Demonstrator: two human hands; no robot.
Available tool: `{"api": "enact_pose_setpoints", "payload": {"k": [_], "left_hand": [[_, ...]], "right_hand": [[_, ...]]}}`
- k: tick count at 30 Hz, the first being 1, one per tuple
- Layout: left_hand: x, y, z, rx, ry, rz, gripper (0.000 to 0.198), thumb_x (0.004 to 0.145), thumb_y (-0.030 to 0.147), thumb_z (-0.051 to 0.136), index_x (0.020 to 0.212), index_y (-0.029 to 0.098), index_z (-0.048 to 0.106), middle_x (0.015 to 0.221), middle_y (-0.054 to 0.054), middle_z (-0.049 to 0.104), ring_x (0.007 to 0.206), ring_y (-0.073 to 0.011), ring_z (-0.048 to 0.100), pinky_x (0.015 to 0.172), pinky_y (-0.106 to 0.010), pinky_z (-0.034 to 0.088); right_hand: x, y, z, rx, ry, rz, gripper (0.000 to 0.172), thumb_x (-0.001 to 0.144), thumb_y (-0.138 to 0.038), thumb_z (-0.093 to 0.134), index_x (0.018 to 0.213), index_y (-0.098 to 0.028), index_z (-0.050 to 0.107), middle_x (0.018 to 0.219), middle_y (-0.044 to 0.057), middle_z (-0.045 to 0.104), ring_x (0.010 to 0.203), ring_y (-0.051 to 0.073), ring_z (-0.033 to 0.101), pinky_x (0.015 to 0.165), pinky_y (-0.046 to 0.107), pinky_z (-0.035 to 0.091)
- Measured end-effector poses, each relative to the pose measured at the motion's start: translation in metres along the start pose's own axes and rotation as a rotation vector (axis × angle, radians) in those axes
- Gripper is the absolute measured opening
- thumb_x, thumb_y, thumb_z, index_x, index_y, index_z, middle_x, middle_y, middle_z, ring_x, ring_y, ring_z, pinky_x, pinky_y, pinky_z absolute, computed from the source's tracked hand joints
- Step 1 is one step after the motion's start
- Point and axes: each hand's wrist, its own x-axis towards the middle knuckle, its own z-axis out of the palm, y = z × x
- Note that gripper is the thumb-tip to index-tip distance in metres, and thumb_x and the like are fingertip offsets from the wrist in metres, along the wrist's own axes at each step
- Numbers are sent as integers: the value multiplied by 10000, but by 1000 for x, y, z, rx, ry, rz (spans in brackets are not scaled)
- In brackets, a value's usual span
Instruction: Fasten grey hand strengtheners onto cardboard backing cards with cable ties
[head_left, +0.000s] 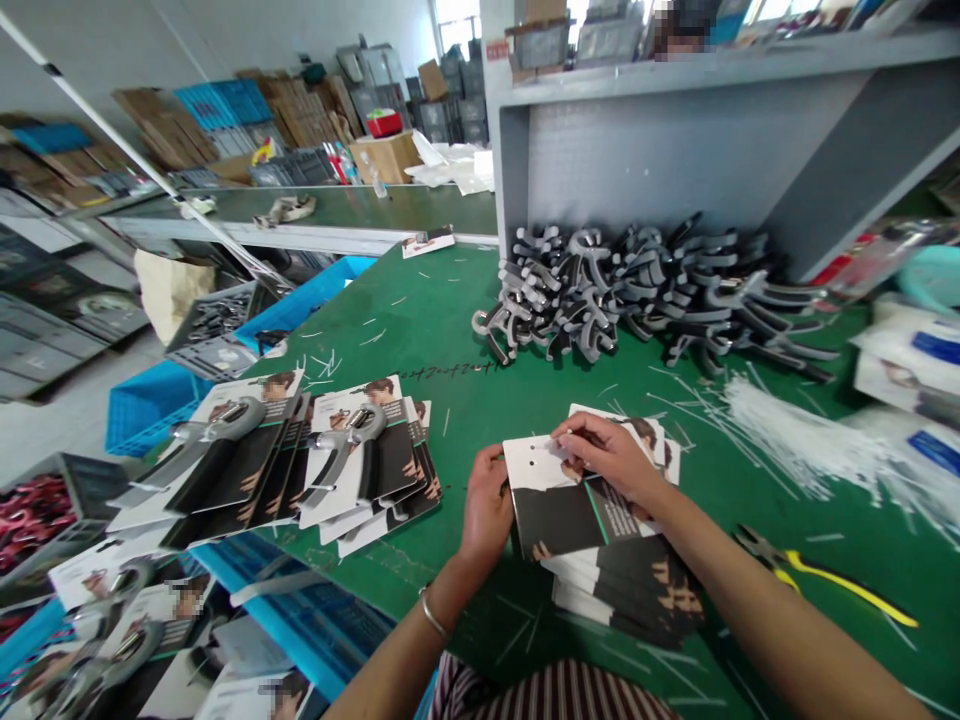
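Note:
A printed backing card (555,515) with small punched holes lies tilted over a stack of similar cards (619,590) in front of me. My left hand (487,510) grips its left edge, thumb near the top corner. My right hand (611,455) is over the card's upper right, its thumb and forefinger pinched close to the holes. Whatever is between those fingertips is too small to make out. To the left, finished-looking stacks of cards carry grey and black clippers (352,450). Yellow-handled cutting pliers (847,585) lie right of my right forearm.
A heap of loose clippers (600,290) lies before the grey shelf (660,160). White cable ties (795,430) are bunched at the right, with stray ones over the green table (420,330). Blue crates (262,610) with carded clippers stand below the left edge.

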Motion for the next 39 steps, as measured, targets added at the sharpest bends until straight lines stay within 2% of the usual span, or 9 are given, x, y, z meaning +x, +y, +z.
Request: {"api": "enact_pose_setpoints", "payload": {"k": [6, 12, 15, 18, 23, 29, 34, 36, 39], "left_hand": [[6, 40, 2, -134, 28, 71, 178, 906, 153, 537, 1010, 192, 676, 968, -42, 631, 914, -168, 587, 829, -270, 463], [16, 58, 8, -286, -10, -224, 184, 816, 235, 645, 982, 161, 677, 851, -17, 681, 798, -178, 612, 729, -259, 476], [14, 64, 4, -258, -39, -261, 218, 805, 241, 648, 1000, 153, 691, 864, -26, 699, 784, -179, 610, 715, -258, 474], [10, 66, -3, -163, -33, -221, 201, 804, 224, 650, 987, 158, 702, 906, -40, 702, 798, -178, 603, 727, -256, 466], [4, 58, -8, -193, -55, -116, 184, 835, 217, 625, 1000, 193, 704, 945, -39, 686, 851, -181, 610, 778, -259, 468], [2, 53, -15, -287, 28, -47, 124, 887, 256, 585, 933, 188, 678, 922, -34, 661, 849, -165, 613, 795, -259, 479], [7, 61, -24, -182, 3, -98, 99, 877, 242, 586, 848, 180, 657, 850, -16, 668, 782, -145, 612, 731, -235, 475], [8, 61, -24, -267, 20, -146, 124, 853, 255, 631, 955, 185, 629, 907, -27, 695, 813, -151, 642, 746, -246, 494], [6, 61, -24, -483, 35, -177, 427, 823, 292, 691, 1190, 200, 493, 1084, -83, 700, 913, -177, 680, 819, -297, 524]], "right_hand": [[-16, -15, -5, 309, 74, -51, 102, 923, -314, 602, 947, -215, 606, 754, -15, 558, 603, 110, 493, 563, 258, 457], [-23, -35, -1, -224, 82, -121, 107, 932, -316, 585, 957, -217, 619, 848, 18, 591, 698, 139, 566, 630, 273, 471], [-20, -37, 1, -251, 85, -79, 140, 952, -350, 553, 981, -223, 604, 744, -9, 585, 612, 125, 558, 580, 254, 461], [-19, -37, 4, -130, 50, -25, 174, 968, -385, 525, 1003, -225, 584, 683, -31, 579, 550, 112, 541, 536, 237, 454], [-27, -45, 6, -64, 43, -58, 162, 992, -344, 480, 1045, -220, 569, 851, 7, 622, 631, 111, 585, 553, 227, 468], [-32, -56, 5, -337, -27, -261, 262, 1015, -275, 407, 1046, -222, 662, 889, 44, 618, 747, 146, 596, 701, 281, 479], [-28, -58, 8, -494, -50, -308, 230, 983, -261, 485, 1148, -247, 645, 990, 67, 658, 917, 202, 604, 817, 334, 459], [-28, -58, 10, -528, -60, -306, 235, 967, -255, 523, 1172, -254, 639, 1029, 67, 664, 957, 209, 606, 840, 336, 453], [-27, -61, 15, -537, -49, -303, 215, 942, -256, 580, 1146, -249, 647, 1000, 54, 675, 918, 197, 618, 820, 318, 453]]}}
